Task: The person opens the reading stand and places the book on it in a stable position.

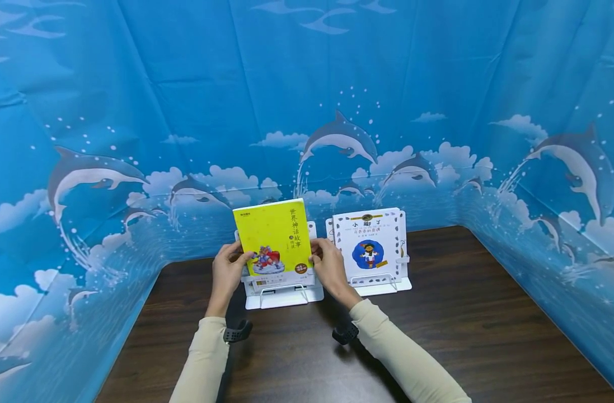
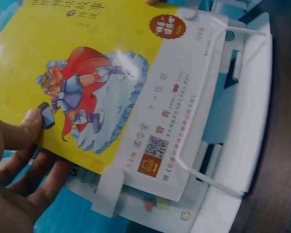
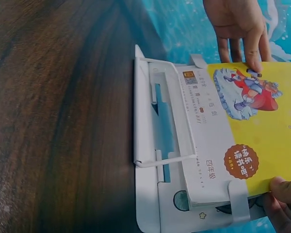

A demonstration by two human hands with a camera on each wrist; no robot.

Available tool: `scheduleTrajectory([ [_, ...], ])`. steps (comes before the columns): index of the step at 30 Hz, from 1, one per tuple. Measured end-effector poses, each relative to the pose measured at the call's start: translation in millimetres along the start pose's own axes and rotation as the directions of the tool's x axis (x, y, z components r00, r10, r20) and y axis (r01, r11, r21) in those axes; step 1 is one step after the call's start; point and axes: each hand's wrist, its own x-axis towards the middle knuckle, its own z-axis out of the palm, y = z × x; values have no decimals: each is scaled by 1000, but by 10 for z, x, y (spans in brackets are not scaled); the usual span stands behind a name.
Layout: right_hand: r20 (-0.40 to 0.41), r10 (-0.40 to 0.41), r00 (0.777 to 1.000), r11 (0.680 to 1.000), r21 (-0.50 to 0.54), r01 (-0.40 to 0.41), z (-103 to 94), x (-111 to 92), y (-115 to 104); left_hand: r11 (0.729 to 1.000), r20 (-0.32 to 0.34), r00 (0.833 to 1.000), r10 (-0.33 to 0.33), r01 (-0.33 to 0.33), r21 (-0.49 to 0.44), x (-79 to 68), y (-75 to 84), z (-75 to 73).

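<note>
A yellow paperback book [image 1: 256, 229] with a cartoon figure on its cover leans back on a white book stand [image 1: 314, 294]. The left hand [image 1: 227, 274] pinches the book's left edge, thumb on the cover and fingers behind, as the left wrist view shows. At the opposite edge the right hand [image 1: 331, 267] pinches the book, its thumb [image 3: 283, 187] on the front. A wire holder [image 2: 211, 180] crosses in front of the book's lower part. White side clips [image 3: 239, 199] overlap both its edges near the bottom.
To the right, a second white stand [image 1: 404, 284] bears a white book [image 1: 343, 246] with a blue round picture. Both stands are on a dark wooden table [image 1: 286, 358]. Behind and at the sides hangs a blue dolphin-print cloth [image 1: 196, 112]. Black bands [image 1: 238, 331] circle the wrists.
</note>
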Motion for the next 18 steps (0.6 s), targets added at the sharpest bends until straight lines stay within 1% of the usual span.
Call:
scheduleTrajectory([
  [4, -16, -26, 1000, 999, -20, 25, 49, -25, 3, 1000, -62, 998, 24, -23, 14, -34, -45, 12],
  [7, -14, -28, 1000, 998, -48, 27, 70, -48, 16, 1000, -87, 996, 25, -24, 8, -67, -86, 29],
  [11, -26, -37, 999, 996, -78, 35, 79, -72, 32, 999, -97, 995, 24, -21, 27, -90, -122, 49],
  [18, -44, -45, 998, 995, -86, 41, 89, -90, 38, 998, -108, 994, 31, -25, 63, -86, -135, 53],
])
